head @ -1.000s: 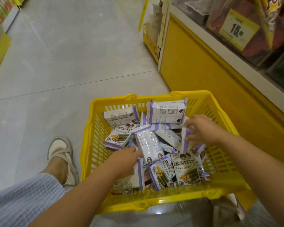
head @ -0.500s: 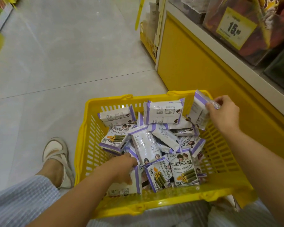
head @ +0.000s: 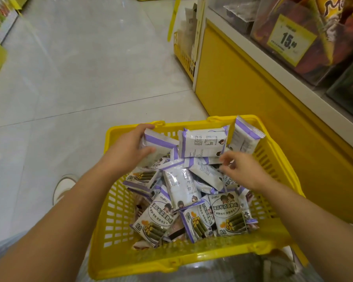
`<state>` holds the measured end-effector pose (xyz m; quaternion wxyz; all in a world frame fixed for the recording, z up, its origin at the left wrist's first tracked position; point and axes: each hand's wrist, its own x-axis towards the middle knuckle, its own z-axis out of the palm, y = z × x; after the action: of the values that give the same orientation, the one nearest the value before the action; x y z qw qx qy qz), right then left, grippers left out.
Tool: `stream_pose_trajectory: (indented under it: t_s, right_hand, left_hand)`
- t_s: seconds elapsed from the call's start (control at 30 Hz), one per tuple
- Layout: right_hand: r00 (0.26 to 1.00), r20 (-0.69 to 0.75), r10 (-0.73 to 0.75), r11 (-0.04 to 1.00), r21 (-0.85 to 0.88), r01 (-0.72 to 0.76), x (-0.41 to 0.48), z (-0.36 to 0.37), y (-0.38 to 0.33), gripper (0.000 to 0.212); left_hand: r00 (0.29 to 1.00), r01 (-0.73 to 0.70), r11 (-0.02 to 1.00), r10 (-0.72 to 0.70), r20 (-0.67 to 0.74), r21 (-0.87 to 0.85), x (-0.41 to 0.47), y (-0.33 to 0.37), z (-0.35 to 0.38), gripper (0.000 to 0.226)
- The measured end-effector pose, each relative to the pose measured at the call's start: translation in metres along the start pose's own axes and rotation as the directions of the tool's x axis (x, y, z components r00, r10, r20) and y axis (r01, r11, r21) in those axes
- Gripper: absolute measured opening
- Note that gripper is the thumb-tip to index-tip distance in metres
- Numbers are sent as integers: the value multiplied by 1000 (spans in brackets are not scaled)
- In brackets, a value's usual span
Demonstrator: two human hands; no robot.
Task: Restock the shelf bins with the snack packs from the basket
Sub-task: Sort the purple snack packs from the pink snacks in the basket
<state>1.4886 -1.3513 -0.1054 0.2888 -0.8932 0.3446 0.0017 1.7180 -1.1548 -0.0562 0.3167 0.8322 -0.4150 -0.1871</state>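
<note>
A yellow plastic basket (head: pixel 192 259) stands on the floor in front of me, filled with several white-and-purple snack packs (head: pixel 179 184). My left hand (head: pixel 126 151) grips one snack pack (head: pixel 161 143) at the basket's far left, lifted a little above the pile. My right hand (head: pixel 243 171) hovers over the packs on the right side with loosely curled fingers and holds nothing. Just beyond it, another pack (head: pixel 246 137) leans upright in the far right corner of the basket.
A yellow shelf base (head: pixel 243 98) runs along the right, with clear bins (head: pixel 314 58) and a yellow price tag (head: pixel 289 40) above it. A second yellow basket (head: pixel 183 53) stands at the shelf end. My shoe (head: pixel 63 186) is left of the basket on the tiled floor.
My left hand moved from the near left of the pile to the far left and picked up a pack. My right hand let go of its pack in the far right corner and came back down.
</note>
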Motion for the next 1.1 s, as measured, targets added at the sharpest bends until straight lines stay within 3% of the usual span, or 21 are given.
stream_pose_trajectory:
  t_s: [0.07, 0.17, 0.37, 0.57, 0.7, 0.8, 0.87, 0.93, 1.03, 1.1]
  right_hand:
    - [979, 187, 81, 991, -122, -59, -5, 12, 1, 20]
    - [967, 179, 182, 956, -264, -131, -11, 19, 9, 32]
    - [935, 274, 227, 946, -289, -145, -16, 30, 20, 49]
    - [915, 299, 270, 935, -307, -175, -11, 29, 17, 49]
    - [901, 357, 247, 938, -323, -129, -2, 14, 15, 12]
    - [882, 395, 257, 948, -278, -152, 3, 2, 11, 21]
    - [870, 409, 276, 943, -292, -161, 1, 1, 10, 11]
    - [873, 391, 291, 927, -342, -156, -4, 8, 11, 27]
    - [894, 355, 275, 927, -346, -148, -14, 21, 11, 39]
    - [901, 347, 260, 932, -335, -140, -17, 25, 11, 36]
  left_hand:
    - [997, 5, 997, 1, -82, 71, -1, -15, 13, 62]
    - [968, 57, 985, -15, -250, 161, -6, -31, 30, 68]
    - [894, 52, 984, 29, -448, 167, -4, -40, 41, 57]
    - [919, -42, 999, 35, -393, -10, 0, -51, 38, 57]
    - [913, -83, 978, -3, -409, -191, 2, -54, 28, 55]
    - [930, -66, 963, -36, -366, -261, 7, -53, 21, 48]
    - [949, -74, 972, 0, -315, -223, 8, -52, 22, 38]
    - [962, -76, 991, 42, -271, -115, 8, -52, 27, 32]
    - [985, -20, 985, 48, -166, 172, 8, -59, 39, 42]
    - [994, 39, 971, -15, -104, 234, 3, -60, 47, 50]
